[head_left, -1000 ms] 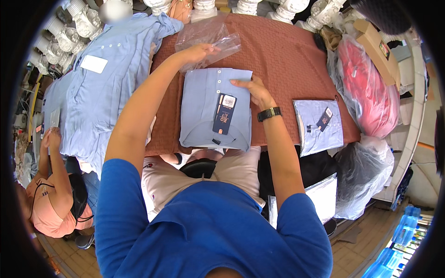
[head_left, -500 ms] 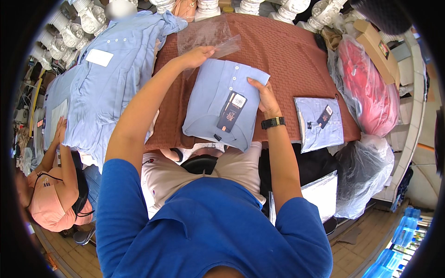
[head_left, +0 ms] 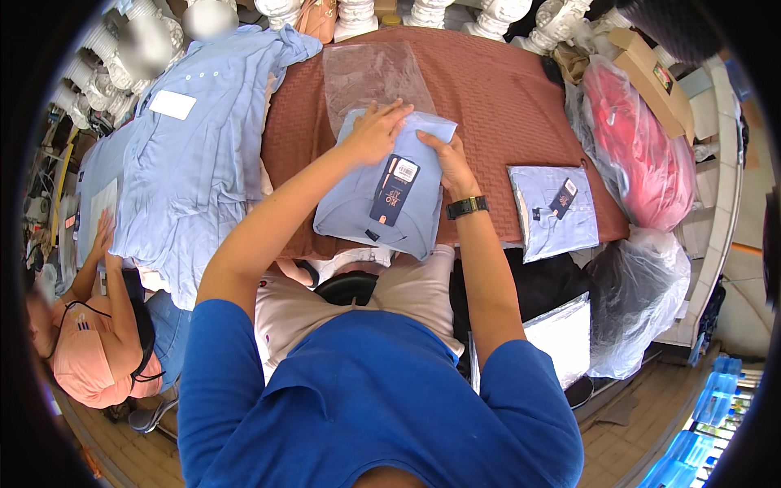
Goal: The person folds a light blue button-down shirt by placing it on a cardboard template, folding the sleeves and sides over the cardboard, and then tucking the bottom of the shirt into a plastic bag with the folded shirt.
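Note:
A folded light blue shirt (head_left: 346, 191) with white buttons and a dark hang tag (head_left: 394, 190) lies at the near edge of the brown-covered table. Beyond it a clear plastic bag (head_left: 370, 69) is spread flat, its near part around or over the shirt's far end; exactly how far is hard to make out. My left hand (head_left: 378, 132) rests on that far end, fingers stretched out toward the right. At the far right corner my right hand (head_left: 450, 163) grips the shirt, thumb on top and fingers underneath. To the right lies another folded blue shirt (head_left: 537, 195) in clear plastic.
Loose blue shirts (head_left: 203, 122) are piled at the left, where another person's hands (head_left: 102, 236) touch the stack. A plastic-wrapped red bundle (head_left: 630, 146) and an open cardboard box (head_left: 651, 81) stand at the right. White balusters (head_left: 427, 12) line the far side.
My left hand has let go of the raised bag edge and come down onto the shirt's far end. The bag now lies flatter. My right hand still grips the shirt's corner.

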A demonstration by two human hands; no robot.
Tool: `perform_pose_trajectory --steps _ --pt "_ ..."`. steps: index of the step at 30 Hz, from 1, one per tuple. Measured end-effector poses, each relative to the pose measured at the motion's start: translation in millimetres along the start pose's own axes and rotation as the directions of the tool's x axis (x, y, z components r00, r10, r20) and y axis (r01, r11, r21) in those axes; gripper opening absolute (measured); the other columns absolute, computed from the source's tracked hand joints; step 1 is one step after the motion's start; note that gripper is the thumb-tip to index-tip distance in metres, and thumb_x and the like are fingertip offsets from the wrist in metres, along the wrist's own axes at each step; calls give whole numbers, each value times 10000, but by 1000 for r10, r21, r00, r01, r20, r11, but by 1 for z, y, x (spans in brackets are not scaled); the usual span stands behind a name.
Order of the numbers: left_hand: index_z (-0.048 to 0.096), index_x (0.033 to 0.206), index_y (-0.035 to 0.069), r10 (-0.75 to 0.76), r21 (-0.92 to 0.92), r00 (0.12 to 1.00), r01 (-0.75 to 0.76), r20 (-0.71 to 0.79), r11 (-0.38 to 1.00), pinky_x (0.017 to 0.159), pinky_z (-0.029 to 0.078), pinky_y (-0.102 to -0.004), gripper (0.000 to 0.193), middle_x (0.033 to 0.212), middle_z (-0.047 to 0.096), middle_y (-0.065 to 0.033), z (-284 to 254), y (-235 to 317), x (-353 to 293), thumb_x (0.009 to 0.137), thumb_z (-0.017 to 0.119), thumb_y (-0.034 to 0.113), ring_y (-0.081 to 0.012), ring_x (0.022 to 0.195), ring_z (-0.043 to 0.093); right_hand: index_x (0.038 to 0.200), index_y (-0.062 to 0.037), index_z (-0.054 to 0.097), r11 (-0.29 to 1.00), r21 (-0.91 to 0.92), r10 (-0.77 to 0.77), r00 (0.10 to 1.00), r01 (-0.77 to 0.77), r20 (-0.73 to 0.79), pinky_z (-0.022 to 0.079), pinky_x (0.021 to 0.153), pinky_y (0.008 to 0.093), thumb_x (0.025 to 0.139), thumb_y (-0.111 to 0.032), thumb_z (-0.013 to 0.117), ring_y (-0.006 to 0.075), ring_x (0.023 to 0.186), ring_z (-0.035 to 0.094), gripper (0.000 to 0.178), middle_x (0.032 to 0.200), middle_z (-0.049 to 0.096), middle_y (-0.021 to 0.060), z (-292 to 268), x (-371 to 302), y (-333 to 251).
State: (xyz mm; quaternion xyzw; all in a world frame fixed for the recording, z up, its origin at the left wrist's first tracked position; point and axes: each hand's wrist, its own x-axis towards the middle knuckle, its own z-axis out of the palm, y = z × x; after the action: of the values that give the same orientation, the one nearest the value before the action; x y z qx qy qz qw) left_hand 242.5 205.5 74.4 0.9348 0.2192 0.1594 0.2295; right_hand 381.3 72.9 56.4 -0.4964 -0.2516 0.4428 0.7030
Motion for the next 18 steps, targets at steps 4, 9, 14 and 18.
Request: perform_pose_trajectory --steps 4,9,14,18 --pt "437 1463 253 -36 -27 998 35 -51 999 1105 240 -677 415 1578 323 -51 7 24 -8 1056 370 294 -455 1430 262 1221 52 546 999 15 31 999 -31 -14 518 887 335 900 -155 648 224 1040 626 395 1163 632 157 -4 5 1" --pt "441 1462 246 -51 -39 997 49 -58 998 1083 234 -720 417 1570 331 -64 12 26 -12 1050 386 271 -477 1424 250 1211 57 544 949 270 174 984 -163 -18 495 915 335 944 -207 587 220 1062 603 378 1165 618 150 -11 7 2" --pt "443 1463 244 -19 -27 998 17 -66 999 1079 226 -729 420 1566 332 -77 17 32 -13 1046 392 253 -498 1416 245 1188 64 554 997 -60 35 997 -39 -63 494 879 333 955 -178 574 205 1011 609 337 1109 633 138 -26 14 20" --pt "441 1465 248 -3 44 998 5 -62 999 1074 229 -730 422 1567 331 -80 21 29 -16 1047 389 251 -500 1413 249 1164 71 571 934 -355 -117 973 40 -197 490 849 318 959 -166 569 191 937 613 313 1065 648 129 -13 13 26"
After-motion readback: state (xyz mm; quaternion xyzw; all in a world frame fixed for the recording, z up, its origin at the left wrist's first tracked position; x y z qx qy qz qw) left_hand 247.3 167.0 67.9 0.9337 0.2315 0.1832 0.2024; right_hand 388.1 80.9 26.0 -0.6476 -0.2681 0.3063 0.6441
